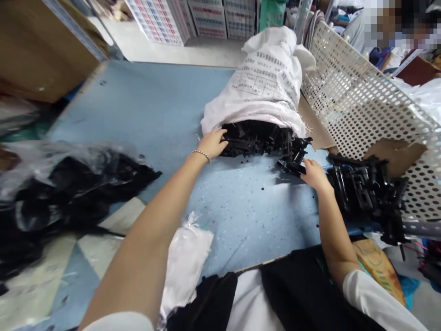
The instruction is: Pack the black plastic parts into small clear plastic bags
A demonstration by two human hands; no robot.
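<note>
Sack (pixel 265 78) hiding most black parts (pixel 258 138), blurred bag (pixel 62 184) at left, co-worker pixelated

We are stretching both bare arms forward over the table (pixel 144 110), toward its far side. Our left hand (pixel 213 142) is lying palm down with the fingers spread and curling slightly at the tips, a thin beaded bracelet (pixel 201 154) circling the wrist. The left forearm is running long and straight from the near-left edge. Our right hand (pixel 313 174) is reaching out further right, near the right edge, fingers bent and pointing left, the knuckles up. The right forearm is angling in from the near-right corner, a white sleeve (pixel 375 299) covering the upper arm.
</note>
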